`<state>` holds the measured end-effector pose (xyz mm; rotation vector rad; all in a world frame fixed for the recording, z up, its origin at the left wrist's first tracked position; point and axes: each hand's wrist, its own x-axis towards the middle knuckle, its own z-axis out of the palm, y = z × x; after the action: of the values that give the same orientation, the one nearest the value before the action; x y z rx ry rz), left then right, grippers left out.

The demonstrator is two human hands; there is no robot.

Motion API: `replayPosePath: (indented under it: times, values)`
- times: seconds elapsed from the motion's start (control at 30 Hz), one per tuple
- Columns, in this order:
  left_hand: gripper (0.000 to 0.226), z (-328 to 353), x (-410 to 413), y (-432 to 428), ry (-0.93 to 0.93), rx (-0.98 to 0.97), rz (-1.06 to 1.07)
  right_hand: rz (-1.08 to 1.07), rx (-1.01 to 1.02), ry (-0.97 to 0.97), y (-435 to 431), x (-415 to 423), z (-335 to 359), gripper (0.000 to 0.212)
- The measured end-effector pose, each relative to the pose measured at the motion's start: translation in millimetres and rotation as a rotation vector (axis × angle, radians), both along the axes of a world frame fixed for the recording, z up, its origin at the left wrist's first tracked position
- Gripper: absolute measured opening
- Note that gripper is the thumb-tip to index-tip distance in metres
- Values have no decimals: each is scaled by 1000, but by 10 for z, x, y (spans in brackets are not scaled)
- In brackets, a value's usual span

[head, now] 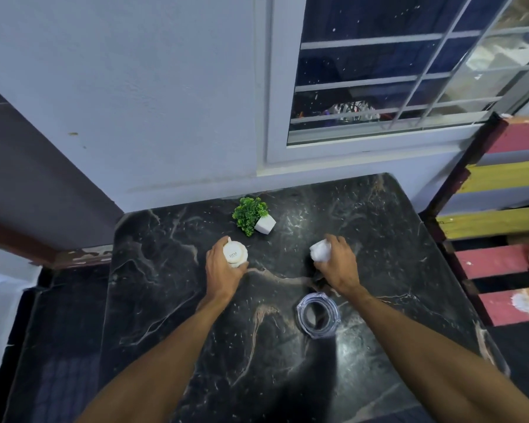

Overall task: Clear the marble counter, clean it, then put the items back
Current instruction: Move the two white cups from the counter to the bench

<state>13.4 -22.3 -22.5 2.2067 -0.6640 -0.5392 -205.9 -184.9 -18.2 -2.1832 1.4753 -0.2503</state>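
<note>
- Left fingers (219, 244) curl round a white tub (234, 254); the thumb is on its near side and the printed top faces the camera.
- Left hand (223, 268) is just in front of the plant (250, 214), slightly left of it.
- Can't tell if the tub sits on the counter (165, 300) or is lifted.
- Right fingers (336, 241) are bunched over a crumpled white wad (320, 251) and pinch it from above.
- Right hand (339, 262) is in front of the plant and to its right, well apart from the left hand.
- Can't tell if the wad touches the counter.
- The plant is small and green, in a white pot (265, 224) that looks tipped. It is on the counter near the wall (135, 87).
- A clear jar (318, 314) stands mouth up, nearer the camera than the plant, just beside the right forearm.
- The counter is black marble with pale veins; both forearms reach over it.
- A barred window (379, 71) is behind the plant to the right.
- Painted planks (501, 178) are far right of the plant, off the counter.
</note>
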Motion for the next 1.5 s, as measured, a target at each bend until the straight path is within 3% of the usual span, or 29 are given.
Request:
replayPosePath:
  times: [0.13, 0.47, 0.6, 0.83, 0.97, 1.33, 1.5]
  values:
    - [79, 177, -356, -100, 9, -69, -92, -120, 23, -326, 166, -220, 218, 68]
    - [74, 549, -1782, -669, 20, -249, -386, -244, -16, -696, 131, -1496, 760, 56]
    - [71, 630, -2610, -1014, 4, -326, -494, -297, -54, -724, -130, -2324, 771, 54]
    - [75, 611, -4054, -1646, -10, -302, -561, -387, -44, -756, -595, -3833, 653, 48]
    - [81, 592, -4747, -2027, 10, -270, -592, -477, -16, -707, -880, -4579, 538, 55]
    - [83, 118, -5731, -3217, 94, -198, -707, -671, 11, -532, -1809, -5579, 187, 69]
    - [79, -293, -6016, -3856, 149, -126, -702, -668, 72, -489, -2591, -5843, -217, 65]
